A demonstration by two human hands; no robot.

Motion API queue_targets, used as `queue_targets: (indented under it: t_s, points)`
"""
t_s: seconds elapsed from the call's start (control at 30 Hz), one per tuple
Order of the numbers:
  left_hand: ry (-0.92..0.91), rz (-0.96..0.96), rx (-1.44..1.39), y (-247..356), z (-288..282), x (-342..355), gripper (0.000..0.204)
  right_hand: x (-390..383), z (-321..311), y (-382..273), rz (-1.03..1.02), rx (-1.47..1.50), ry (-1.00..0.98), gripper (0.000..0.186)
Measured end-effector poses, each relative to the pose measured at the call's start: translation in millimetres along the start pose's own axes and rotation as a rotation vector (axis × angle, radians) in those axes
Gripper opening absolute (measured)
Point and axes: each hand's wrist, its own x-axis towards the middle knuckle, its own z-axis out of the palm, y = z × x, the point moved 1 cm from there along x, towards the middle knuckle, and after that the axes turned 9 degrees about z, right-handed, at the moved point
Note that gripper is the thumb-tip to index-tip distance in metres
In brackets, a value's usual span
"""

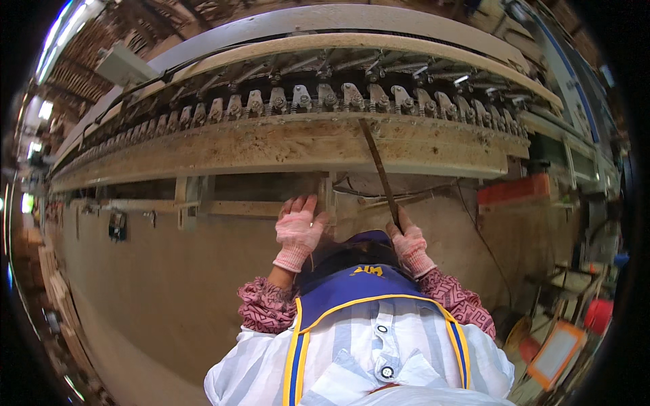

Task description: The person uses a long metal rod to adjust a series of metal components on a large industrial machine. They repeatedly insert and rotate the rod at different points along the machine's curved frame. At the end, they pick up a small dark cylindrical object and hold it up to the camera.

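My right hand (409,245), in a pink and white glove with bare fingertips, is closed around the lower end of a long, narrow dark strip (380,167). The strip slants up and left, its far end over the top of a dusty wooden beam (271,150). Whether that end touches the beam I cannot tell. My left hand (299,227), gloved the same way, is below the beam beside an upright post (326,196). Its fingers stretch forward, slightly apart, with nothing visible in them. Behind the beam runs a long row of metal clamps (326,97).
The machine spans the view ahead, with pale rails (338,42) behind the clamps. A red box-like part (513,193) is under its right end. A dark cable (482,237) trails to the floor. At lower right are an orange-framed panel (556,354) and a red container (598,315).
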Motion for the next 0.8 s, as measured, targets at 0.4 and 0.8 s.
queue_targets:
  t_s: [0.4, 0.8]
  points:
    - [0.245, -0.286, -1.483, 115, 20, -27, 0.099, -4, -104, 82, 0.052, -0.019, -0.093, 0.049]
    - [-0.217, -0.173, -2.382, 211, 30, -85, 0.091, -160, -102, 186, 0.504, 0.421, 0.004, 0.034]
